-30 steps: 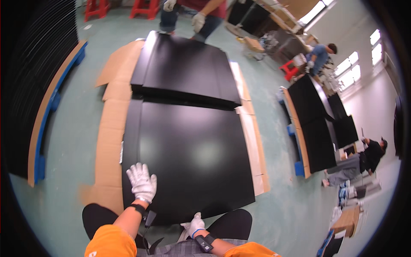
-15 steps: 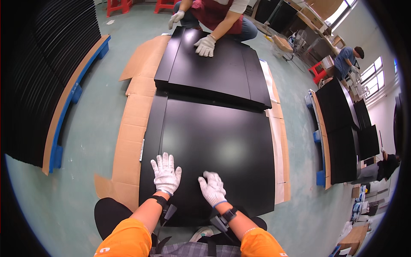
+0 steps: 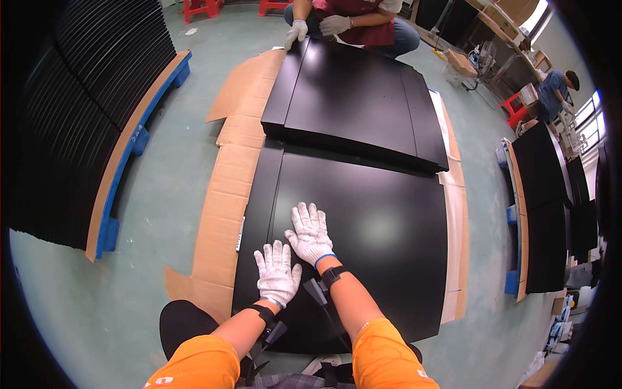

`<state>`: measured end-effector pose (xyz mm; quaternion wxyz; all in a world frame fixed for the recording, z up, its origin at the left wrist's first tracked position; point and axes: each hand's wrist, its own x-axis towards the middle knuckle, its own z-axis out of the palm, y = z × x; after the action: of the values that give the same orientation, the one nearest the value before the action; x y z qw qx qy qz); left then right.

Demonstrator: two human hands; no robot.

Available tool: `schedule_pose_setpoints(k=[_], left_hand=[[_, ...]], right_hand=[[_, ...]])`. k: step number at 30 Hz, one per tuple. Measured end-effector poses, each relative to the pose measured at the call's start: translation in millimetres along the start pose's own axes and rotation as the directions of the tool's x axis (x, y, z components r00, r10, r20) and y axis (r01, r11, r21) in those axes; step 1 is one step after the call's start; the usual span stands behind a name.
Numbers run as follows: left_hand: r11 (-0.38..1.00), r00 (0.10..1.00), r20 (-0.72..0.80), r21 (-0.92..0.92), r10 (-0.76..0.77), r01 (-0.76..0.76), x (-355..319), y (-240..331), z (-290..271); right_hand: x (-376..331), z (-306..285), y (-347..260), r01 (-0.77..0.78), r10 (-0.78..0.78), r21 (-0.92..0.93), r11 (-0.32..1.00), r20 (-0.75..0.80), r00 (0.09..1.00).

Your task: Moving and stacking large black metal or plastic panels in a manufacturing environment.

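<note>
Both your gloved hands are flat on the big black panel (image 3: 363, 227) right in front of you, palms down and holding nothing. Your left hand (image 3: 277, 273) has its fingers spread a bit, tips pointing away from you, and it sits near the panel's left edge strip. Your right hand (image 3: 311, 235) is just ahead of it and slightly to the right, fingers fanned wide, its wrist almost touching your left fingertips. The panel lies under both palms and stretches well past your fingertips and off to their right, resting on flattened cardboard (image 3: 223, 214) that shows just left of your left pinky. Way beyond your fingertips a second black panel (image 3: 353, 97) overlaps the far end of yours, and another person's gloved hand (image 3: 296, 32) rests on its far corner. Off to the left of your fingers, ribbed black sheets (image 3: 71, 123) lean in a blue-edged rack.
</note>
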<state>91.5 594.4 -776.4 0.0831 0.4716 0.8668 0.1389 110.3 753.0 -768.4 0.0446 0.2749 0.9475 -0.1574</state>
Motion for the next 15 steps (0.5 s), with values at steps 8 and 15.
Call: schedule_pose_setpoints(k=[8, 15], left_hand=[[1.0, 0.996, 0.09, -0.012, 0.004, -0.003, 2.4, 2.6, -5.7], [0.999, 0.995, 0.088, 0.026, -0.045, 0.043, 4.9, 7.9, -5.6]], right_hand=[[61.8, -21.1, 3.7, 0.012, -0.012, 0.021, 1.0, 0.011, 1.0], [87.5, -35.9, 36.7, -0.058, 0.059, 0.037, 0.998, -0.017, 0.998]])
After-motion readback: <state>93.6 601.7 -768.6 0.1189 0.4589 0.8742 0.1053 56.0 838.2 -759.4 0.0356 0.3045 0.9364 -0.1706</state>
